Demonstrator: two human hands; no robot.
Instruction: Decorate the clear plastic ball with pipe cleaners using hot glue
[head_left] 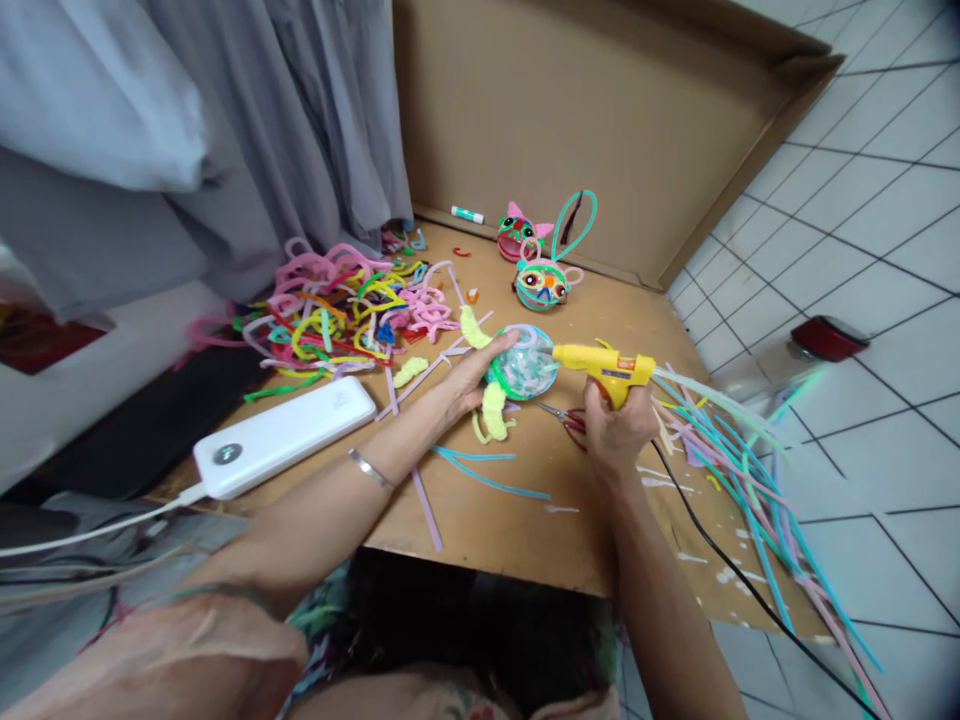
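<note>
My left hand (484,378) grips a round, see-through ball (531,375) with a green pipe-cleaner rim and a pale purple loop on top. Fuzzy yellow-green pieces (493,412) stick out at its left side. Closed around the handle of a yellow hot glue gun (611,372), my right hand (621,425) points the nozzle at the ball's right side. Whether the tip touches it I cannot tell. A clear glue stick comes out of the gun's back. Red-handled pliers or scissors (574,425) lie just left of my right hand, partly hidden by it.
A tangle of colourful pipe cleaners (352,300) lies at the back left, near a white power bank (285,437). Two decorated balls with ears (541,285) stand at the back before a cardboard wall (570,120). Long pipe cleaners (757,490) and a black cord (697,515) cross the right edge.
</note>
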